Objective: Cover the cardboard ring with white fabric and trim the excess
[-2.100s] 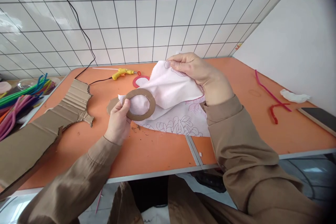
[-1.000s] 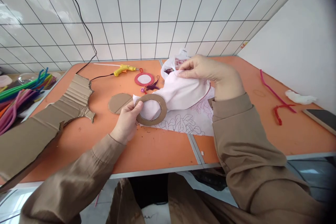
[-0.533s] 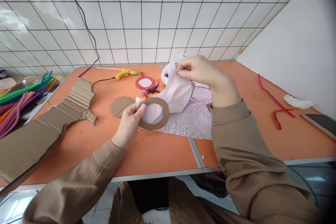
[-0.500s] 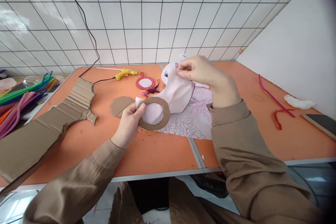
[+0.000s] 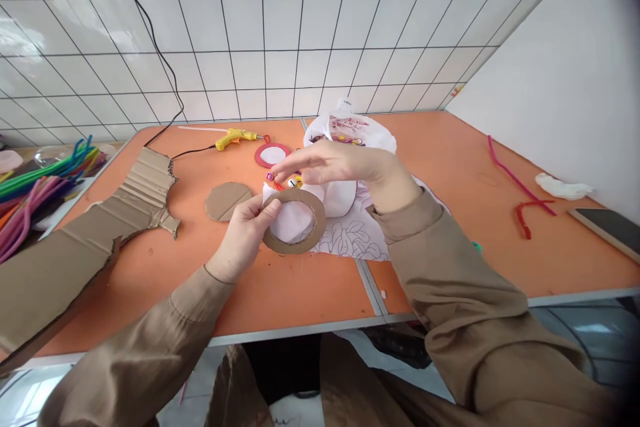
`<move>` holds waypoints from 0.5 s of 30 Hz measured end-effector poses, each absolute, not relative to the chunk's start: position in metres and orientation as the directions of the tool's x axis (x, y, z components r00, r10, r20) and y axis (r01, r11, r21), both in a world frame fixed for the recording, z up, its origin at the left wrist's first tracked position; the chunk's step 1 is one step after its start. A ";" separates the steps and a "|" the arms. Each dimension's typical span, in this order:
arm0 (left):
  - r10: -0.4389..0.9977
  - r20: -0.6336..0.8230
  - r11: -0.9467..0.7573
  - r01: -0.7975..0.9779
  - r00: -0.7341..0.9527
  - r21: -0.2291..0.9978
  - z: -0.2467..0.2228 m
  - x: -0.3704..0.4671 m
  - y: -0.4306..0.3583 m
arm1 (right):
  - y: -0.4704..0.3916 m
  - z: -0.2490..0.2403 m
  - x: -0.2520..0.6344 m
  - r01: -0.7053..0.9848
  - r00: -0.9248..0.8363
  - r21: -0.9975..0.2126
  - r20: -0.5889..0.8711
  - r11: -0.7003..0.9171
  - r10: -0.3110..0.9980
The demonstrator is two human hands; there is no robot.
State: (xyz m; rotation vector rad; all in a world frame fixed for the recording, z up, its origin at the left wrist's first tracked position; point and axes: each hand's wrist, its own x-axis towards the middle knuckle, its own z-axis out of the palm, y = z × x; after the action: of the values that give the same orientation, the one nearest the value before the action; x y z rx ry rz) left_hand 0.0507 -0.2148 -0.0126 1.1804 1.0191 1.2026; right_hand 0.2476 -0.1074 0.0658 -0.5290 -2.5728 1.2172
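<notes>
pinching the cardboard ring [image 5: 294, 221] by its left edge, the left hand [image 5: 243, 235] holds it over the white cloth [image 5: 334, 199], just above the orange table [image 5: 280, 287]. right hand [image 5: 345, 167] is flat with fingers stretched leftward above the cloth; whether it grips any fabric underneath is unclear from here. cardboard disc [image 5: 226, 200] lies left of the ring, glue gun [image 5: 234, 139] further back.

Cardboard strip [image 5: 60, 260] cut off – left edge.
</notes>
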 end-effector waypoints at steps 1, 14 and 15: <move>0.990 0.060 -0.051 -0.074 0.125 0.996 -0.012 0.050 -0.215 | -0.106 0.062 0.242 0.184 -0.932 -0.792 0.048 0.582 0.360; 0.979 0.034 -0.039 0.020 0.200 0.999 -0.005 0.044 -0.219 | -0.095 0.062 0.261 0.521 -0.813 -0.611 -0.144 0.596 0.564; 0.980 0.013 -0.015 0.005 0.197 1.000 -0.005 0.044 -0.219 | -0.091 0.059 0.264 0.543 -0.764 -0.595 -0.058 0.592 0.642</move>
State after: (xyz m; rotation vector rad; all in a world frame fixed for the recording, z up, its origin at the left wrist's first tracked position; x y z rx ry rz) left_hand 0.0442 -0.2191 -0.0049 1.3117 1.0597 1.0685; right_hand 0.2639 -0.0915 0.0591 -0.9963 -2.6556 0.9097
